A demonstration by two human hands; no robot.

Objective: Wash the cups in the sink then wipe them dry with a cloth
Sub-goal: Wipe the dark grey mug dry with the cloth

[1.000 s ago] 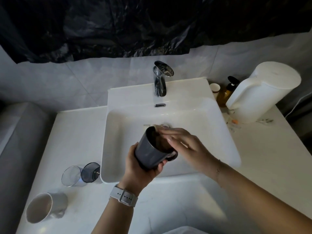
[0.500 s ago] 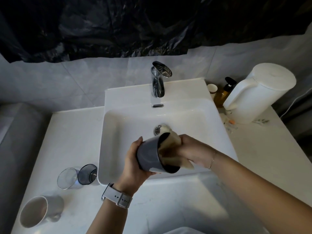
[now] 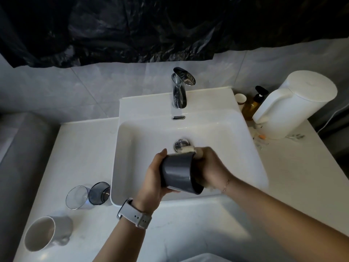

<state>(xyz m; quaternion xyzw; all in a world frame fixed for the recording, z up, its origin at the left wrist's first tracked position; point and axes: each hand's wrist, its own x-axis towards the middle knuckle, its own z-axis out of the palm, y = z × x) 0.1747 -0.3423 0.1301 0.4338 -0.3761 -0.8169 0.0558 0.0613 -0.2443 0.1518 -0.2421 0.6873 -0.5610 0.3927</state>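
A dark grey cup [image 3: 178, 173] is tipped on its side over the front of the white sink [image 3: 245, 148], mouth turned right. My left hand [image 3: 153, 184] grips its base and wall. My right hand [image 3: 211, 169] presses a pale cloth [image 3: 188, 149] into the cup's mouth; only a strip of cloth shows above the rim. On the counter to the left lie a clear glass [image 3: 77, 197], a smoky dark glass [image 3: 99, 193] and a white mug [image 3: 45, 233], all on their sides.
The chrome tap [image 3: 180, 87] stands behind the basin with no water running, and the drain plug [image 3: 181, 144] sits in the middle. At the back right are a white kettle [image 3: 294, 104], an amber pump bottle [image 3: 253, 104] and a small paper cup [image 3: 240, 99].
My right hand has gone from covering the cup's mouth to pushing the cloth inside it. My left hand has turned the cup further onto its side, and the handle no longer shows.
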